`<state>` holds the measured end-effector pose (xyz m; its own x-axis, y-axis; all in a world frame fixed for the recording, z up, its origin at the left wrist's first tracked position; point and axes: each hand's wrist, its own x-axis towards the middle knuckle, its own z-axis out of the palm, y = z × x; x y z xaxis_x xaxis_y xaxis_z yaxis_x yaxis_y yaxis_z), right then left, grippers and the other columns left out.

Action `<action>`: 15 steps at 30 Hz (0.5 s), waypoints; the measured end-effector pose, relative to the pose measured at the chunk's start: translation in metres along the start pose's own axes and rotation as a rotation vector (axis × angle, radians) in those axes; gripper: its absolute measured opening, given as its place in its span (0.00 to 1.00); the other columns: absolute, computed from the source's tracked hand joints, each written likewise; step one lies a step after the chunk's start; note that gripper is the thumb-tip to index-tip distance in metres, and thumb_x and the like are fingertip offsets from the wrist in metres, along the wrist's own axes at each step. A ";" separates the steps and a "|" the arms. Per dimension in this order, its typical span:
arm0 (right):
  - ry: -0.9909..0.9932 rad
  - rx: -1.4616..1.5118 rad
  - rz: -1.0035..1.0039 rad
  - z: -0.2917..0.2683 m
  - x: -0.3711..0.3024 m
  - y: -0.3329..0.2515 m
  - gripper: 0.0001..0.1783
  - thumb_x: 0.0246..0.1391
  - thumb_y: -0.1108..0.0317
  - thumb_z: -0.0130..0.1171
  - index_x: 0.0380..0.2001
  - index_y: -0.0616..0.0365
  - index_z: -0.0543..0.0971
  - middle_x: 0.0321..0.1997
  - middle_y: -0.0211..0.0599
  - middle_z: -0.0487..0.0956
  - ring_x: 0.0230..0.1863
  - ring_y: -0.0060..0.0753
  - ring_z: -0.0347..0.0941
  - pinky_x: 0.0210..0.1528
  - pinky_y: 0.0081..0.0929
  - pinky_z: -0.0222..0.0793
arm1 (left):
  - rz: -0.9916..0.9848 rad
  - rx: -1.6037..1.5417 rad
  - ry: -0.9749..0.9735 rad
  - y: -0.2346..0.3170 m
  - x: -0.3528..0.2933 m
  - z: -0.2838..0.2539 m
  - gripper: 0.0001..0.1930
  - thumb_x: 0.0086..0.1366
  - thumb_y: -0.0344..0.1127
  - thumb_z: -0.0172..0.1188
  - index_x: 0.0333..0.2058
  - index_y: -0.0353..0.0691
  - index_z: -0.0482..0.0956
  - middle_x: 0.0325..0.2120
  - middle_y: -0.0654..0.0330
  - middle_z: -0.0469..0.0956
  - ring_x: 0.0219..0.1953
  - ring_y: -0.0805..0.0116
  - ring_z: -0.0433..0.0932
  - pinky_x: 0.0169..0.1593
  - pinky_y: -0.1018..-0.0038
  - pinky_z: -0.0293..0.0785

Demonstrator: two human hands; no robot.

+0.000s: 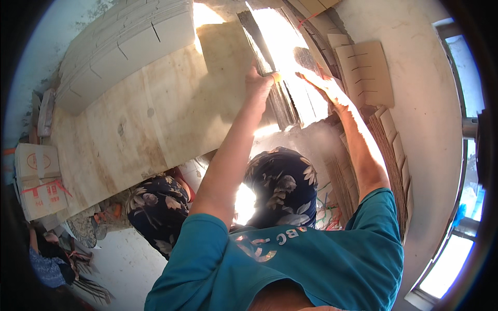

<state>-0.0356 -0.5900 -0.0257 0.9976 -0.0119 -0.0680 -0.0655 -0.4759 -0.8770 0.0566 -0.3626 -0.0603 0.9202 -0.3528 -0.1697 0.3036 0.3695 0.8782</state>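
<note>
A stack of flat cardboard sheets (282, 96) stands at the far edge of the wooden board, its upper part washed out by strong sunlight. My left hand (261, 82) grips the stack's left side, the thumb laid over its near part. On the opposite side, my right hand (322, 87) presses against the stack with fingers reaching along it. The sheets sit between my two hands. Glare hides some fingertips and the far end of the stack.
A wooden board (129, 124) spans the left and middle. Pale folded cardboard (127, 46) is piled at its back left. A taped carton (39, 176) stands far left. More cardboard sheets (389, 155) lean along the right wall, near a window (451, 259).
</note>
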 end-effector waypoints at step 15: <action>0.299 -0.863 0.080 0.123 0.012 -0.122 0.43 0.50 0.48 0.65 0.63 0.57 0.60 0.61 0.49 0.68 0.62 0.46 0.65 0.61 0.38 0.63 | 0.170 0.137 0.372 -0.034 -0.052 -0.067 0.40 0.58 0.31 0.68 0.64 0.31 0.56 0.60 0.46 0.64 0.55 0.58 0.73 0.54 0.71 0.71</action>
<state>-0.0179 -0.4243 0.0219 0.9628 -0.2432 0.1178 -0.2157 -0.9543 -0.2068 0.0149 -0.2990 -0.1113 0.9883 0.0461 -0.1453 0.1278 0.2691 0.9546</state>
